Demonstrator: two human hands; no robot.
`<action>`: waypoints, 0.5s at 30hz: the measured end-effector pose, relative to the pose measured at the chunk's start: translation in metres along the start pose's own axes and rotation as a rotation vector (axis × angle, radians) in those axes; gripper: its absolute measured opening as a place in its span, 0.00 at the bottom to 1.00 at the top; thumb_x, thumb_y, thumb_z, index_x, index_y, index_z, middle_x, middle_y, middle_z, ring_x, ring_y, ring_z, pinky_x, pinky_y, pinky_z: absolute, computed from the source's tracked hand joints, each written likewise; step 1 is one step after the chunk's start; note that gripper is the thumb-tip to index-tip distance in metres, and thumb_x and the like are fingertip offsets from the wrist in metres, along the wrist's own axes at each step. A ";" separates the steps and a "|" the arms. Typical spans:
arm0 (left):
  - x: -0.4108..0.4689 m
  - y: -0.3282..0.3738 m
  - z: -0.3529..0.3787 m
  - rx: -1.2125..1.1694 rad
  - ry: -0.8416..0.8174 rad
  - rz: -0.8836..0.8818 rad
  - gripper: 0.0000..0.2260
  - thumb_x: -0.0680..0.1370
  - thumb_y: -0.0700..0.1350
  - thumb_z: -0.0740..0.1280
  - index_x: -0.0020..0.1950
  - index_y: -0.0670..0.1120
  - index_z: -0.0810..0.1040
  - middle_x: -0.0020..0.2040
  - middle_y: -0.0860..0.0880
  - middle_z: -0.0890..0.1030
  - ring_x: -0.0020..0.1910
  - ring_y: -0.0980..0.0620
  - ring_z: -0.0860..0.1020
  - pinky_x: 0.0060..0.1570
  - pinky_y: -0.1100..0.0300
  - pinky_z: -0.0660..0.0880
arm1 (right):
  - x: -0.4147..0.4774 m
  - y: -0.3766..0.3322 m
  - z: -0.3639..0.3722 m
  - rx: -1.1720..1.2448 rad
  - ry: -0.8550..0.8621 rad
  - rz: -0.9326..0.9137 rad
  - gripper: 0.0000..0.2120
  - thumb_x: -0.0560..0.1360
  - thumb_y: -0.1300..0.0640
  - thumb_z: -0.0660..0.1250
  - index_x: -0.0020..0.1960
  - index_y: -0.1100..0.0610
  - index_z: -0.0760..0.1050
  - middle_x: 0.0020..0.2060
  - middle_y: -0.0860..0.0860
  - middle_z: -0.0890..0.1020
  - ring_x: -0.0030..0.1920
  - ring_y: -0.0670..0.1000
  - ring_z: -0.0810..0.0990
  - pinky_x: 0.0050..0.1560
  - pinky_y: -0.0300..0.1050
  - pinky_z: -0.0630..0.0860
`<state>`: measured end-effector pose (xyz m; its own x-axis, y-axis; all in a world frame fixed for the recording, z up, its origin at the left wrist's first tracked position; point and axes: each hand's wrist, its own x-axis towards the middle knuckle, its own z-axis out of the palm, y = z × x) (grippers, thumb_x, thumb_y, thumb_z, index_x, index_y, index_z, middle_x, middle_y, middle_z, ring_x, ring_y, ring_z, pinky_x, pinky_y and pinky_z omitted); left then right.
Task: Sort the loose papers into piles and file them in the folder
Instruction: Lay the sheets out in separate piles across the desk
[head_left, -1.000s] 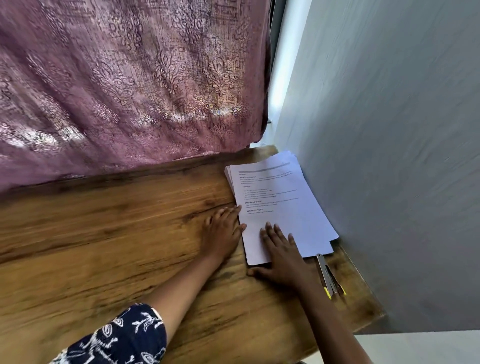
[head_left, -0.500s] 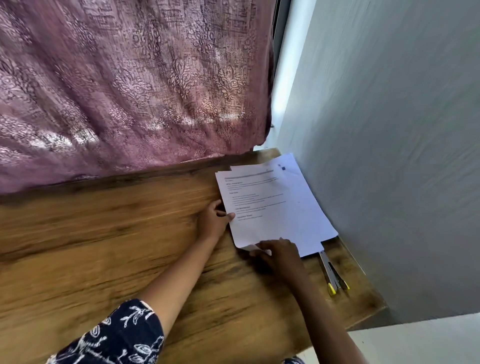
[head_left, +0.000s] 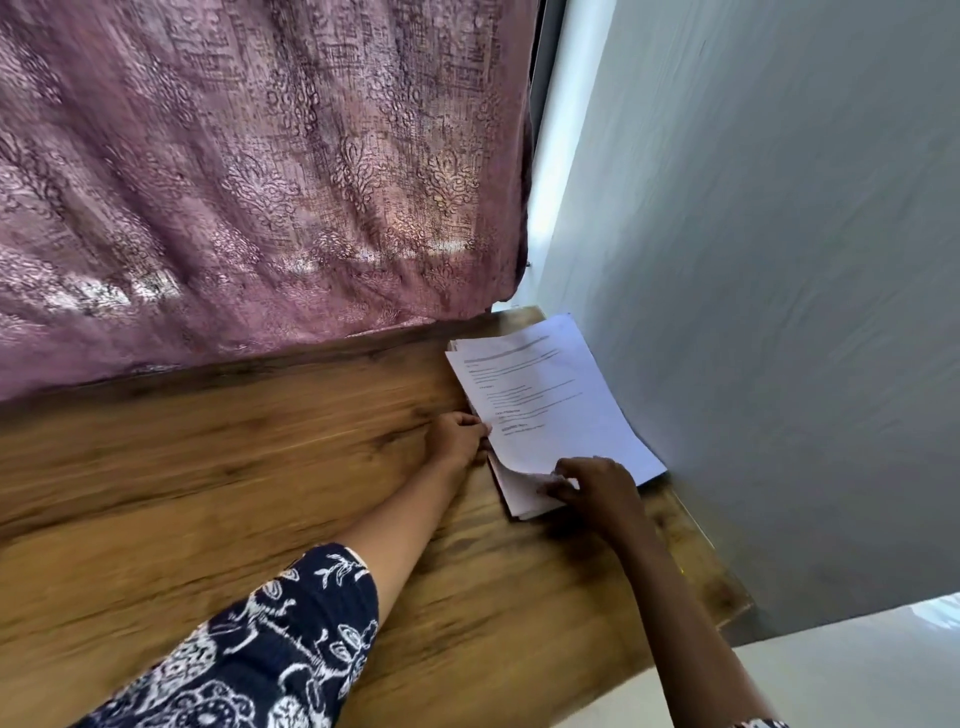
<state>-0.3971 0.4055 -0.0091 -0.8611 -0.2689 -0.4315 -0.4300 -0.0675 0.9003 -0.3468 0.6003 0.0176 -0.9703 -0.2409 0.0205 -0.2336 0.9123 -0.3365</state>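
Two hands work one stack of papers at the far right corner of the bench, against the wall. The left hand curls its fingers round the left edge; the right hand pinches the lifted near corner between its fingers. Light, floppy sheets (apt to slide) probably want edge grips.

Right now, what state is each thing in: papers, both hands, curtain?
paper stack: on the table in its far right corner by the wall, printed side up, top sheets lifted at the near edge.
left hand: holds the stack's left edge.
right hand: pinches the top sheets' near corner.
curtain: drawn, hanging down to the table's far edge.
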 end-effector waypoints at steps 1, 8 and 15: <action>0.001 0.001 -0.002 0.007 0.030 0.013 0.04 0.75 0.36 0.70 0.42 0.42 0.76 0.37 0.44 0.81 0.27 0.54 0.78 0.25 0.62 0.76 | -0.001 0.004 -0.003 0.097 -0.013 0.020 0.12 0.73 0.44 0.70 0.43 0.53 0.81 0.41 0.47 0.84 0.43 0.51 0.79 0.42 0.44 0.70; -0.005 -0.007 -0.051 0.123 0.168 0.217 0.08 0.76 0.43 0.70 0.38 0.49 0.75 0.41 0.46 0.82 0.40 0.44 0.80 0.46 0.49 0.79 | 0.015 0.009 -0.010 0.309 0.245 0.137 0.13 0.74 0.48 0.71 0.53 0.55 0.81 0.51 0.49 0.84 0.50 0.51 0.82 0.49 0.43 0.74; -0.054 -0.016 -0.128 -0.207 0.100 0.286 0.05 0.79 0.35 0.64 0.47 0.45 0.73 0.45 0.48 0.81 0.40 0.61 0.81 0.40 0.67 0.77 | 0.055 -0.047 0.007 0.493 0.074 0.143 0.31 0.73 0.49 0.72 0.71 0.58 0.67 0.69 0.55 0.72 0.68 0.55 0.70 0.67 0.44 0.65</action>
<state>-0.3092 0.2982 0.0069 -0.9035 -0.3966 -0.1623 -0.1030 -0.1667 0.9806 -0.3885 0.5422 0.0278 -0.9964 -0.0847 0.0022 -0.0583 0.6659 -0.7437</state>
